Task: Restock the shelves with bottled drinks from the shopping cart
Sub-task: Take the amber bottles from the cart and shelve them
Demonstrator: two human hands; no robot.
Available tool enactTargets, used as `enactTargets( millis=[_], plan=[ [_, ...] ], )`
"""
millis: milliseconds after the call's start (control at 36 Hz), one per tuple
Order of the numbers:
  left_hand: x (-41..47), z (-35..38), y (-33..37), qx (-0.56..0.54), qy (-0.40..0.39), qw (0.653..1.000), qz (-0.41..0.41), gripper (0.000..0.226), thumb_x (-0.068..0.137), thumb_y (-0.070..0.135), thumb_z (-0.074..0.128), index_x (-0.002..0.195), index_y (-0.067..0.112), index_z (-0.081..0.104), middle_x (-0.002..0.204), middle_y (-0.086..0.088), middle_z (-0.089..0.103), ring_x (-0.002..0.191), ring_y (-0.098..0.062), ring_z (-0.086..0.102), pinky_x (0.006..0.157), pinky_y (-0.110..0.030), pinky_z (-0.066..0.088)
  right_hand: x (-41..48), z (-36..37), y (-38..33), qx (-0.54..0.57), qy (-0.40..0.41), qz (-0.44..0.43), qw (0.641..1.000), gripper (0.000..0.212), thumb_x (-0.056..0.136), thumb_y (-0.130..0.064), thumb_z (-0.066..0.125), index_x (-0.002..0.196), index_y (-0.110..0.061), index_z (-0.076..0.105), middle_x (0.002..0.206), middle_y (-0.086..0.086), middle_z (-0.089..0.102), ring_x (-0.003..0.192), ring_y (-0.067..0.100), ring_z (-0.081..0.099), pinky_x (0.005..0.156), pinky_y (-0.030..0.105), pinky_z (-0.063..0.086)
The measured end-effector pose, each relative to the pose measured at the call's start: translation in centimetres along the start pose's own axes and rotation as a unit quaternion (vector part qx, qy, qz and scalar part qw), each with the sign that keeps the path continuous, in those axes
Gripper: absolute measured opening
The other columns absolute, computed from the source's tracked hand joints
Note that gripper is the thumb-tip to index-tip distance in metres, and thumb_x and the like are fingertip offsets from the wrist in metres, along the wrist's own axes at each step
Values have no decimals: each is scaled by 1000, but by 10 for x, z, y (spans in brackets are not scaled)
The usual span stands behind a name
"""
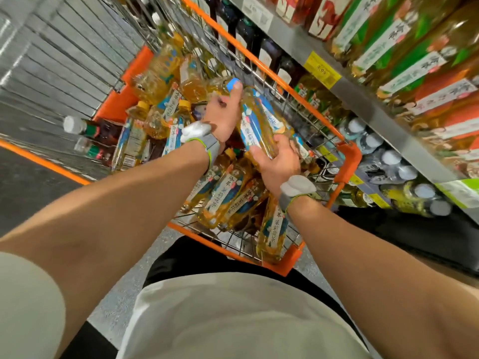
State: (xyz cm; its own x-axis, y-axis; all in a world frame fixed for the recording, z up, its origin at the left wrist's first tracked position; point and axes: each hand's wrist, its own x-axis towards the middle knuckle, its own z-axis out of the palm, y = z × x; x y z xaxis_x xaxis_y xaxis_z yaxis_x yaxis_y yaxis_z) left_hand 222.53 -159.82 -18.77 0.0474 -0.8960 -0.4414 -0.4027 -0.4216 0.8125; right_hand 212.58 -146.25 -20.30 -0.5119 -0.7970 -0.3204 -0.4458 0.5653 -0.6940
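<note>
An orange-framed wire shopping cart (347, 151) stands in front of me, filled with several amber tea bottles with blue-and-white labels. My left hand (224, 117) grips the neck of one such tea bottle (255, 120), thumb up by its blue cap (232, 85). My right hand (278, 161) holds the same bottle from below near its base. The bottle lies tilted above the pile. Two dark bottles with white caps (77, 130) lie at the cart's left side.
Store shelves (344, 81) run along the right, stocked with green- and orange-labelled tea bottles above and white-capped bottles (388, 161) below; yellow price tags (321, 69) line the edges. A grey metal roll cage (64, 60) stands beyond the cart at left.
</note>
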Motion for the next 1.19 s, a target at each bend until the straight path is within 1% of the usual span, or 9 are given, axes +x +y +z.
enactTargets(
  millis=[111,250,333,444,611,778,917,1083,1194],
  plan=[
    [2,-1,-13,-10,-58,998,13,82,63,74,71,114,11,56,99,5,67,88,-11,63,78,-20,46,7,6,-25,11,53,-39,998,45,87,-69,46,69,-27,45,68,-9,41,71,23,45,64,31,28],
    [15,-15,-3,-31,-114,993,18,85,73,49,84,140,12,46,125,-5,66,113,-20,64,93,-31,55,16,17,-40,-47,43,-33,997,50,90,-71,39,56,-34,38,63,-7,40,73,28,50,66,35,35],
    [23,-19,1,-16,-129,992,9,78,77,36,85,141,16,47,123,-1,63,105,-14,62,70,-12,49,23,24,-32,-33,115,-71,990,44,93,-58,49,79,-22,68,103,3,60,103,27,56,87,40,47],
    [30,-18,2,-16,-139,990,27,80,77,27,86,144,11,45,119,2,60,99,-10,59,65,-6,46,32,32,-29,-23,164,-64,984,40,97,-37,49,98,-4,70,121,18,61,112,37,56,97,51,44],
    [29,-19,-4,73,-113,988,73,86,77,50,80,150,27,40,146,6,51,129,-20,53,104,-30,45,37,29,-37,-60,91,25,994,52,89,-20,50,140,-9,52,156,11,36,145,30,27,119,43,16],
    [24,-21,-2,98,-138,983,71,80,85,39,78,151,25,36,118,18,48,107,0,45,68,9,31,52,18,-31,-207,30,25,978,70,92,-31,63,153,-16,32,158,3,32,145,29,23,113,48,25],
    [20,-24,-1,117,-140,981,62,84,82,46,79,152,30,36,128,13,54,109,0,44,86,-11,37,55,15,-43,-291,6,51,955,65,80,-27,68,138,-12,43,138,13,42,131,36,33,103,49,33],
    [19,-28,1,131,-171,975,48,79,85,25,79,151,21,37,116,13,47,106,-1,44,67,5,34,51,14,-50,-263,-37,102,959,76,72,-32,77,134,-5,41,138,15,39,132,37,34,104,48,40],
    [20,-27,7,151,-145,978,4,85,65,46,87,133,11,49,119,-3,63,106,-21,61,87,-31,50,45,10,-57,-206,-42,141,967,78,74,-28,79,134,-5,36,136,19,42,122,41,48,88,42,46]
  ],
)
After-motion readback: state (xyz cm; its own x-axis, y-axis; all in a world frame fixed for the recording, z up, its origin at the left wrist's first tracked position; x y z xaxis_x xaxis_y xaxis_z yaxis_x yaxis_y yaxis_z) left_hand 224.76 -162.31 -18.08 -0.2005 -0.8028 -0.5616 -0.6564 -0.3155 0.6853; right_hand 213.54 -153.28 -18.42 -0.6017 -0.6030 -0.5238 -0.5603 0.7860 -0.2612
